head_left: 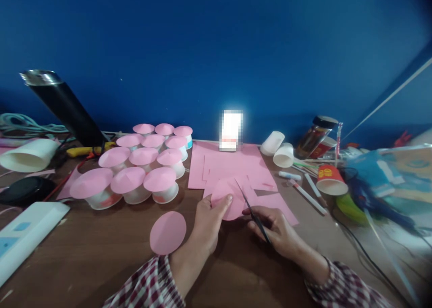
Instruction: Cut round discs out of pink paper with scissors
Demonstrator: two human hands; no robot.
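Observation:
My left hand (pixel 211 218) grips a rounded piece of pink paper (pixel 232 204), the thumb pressed on top of it. In my right hand (pixel 275 229) is a dark pair of scissors (pixel 256 218), whose blade points up and away across the paper's right part. Another pink paper circle (pixel 168 233) lies flat on the table, left of my left wrist. Pink sheets and offcuts (pixel 232 164) are spread beyond both hands. To the left stand rows of paper cups (pixel 135 194), each topped with a shallow pink paper cone (pixel 128 179).
A bright, blurred-out upright rectangle (pixel 231 130) stands behind the sheets. White cups (pixel 283 155), markers (pixel 290 176), a red cup (pixel 331 179) and a jar (pixel 315 137) lie at right. On the left are a leaning black flask (pixel 67 107) and a white power strip (pixel 29 236).

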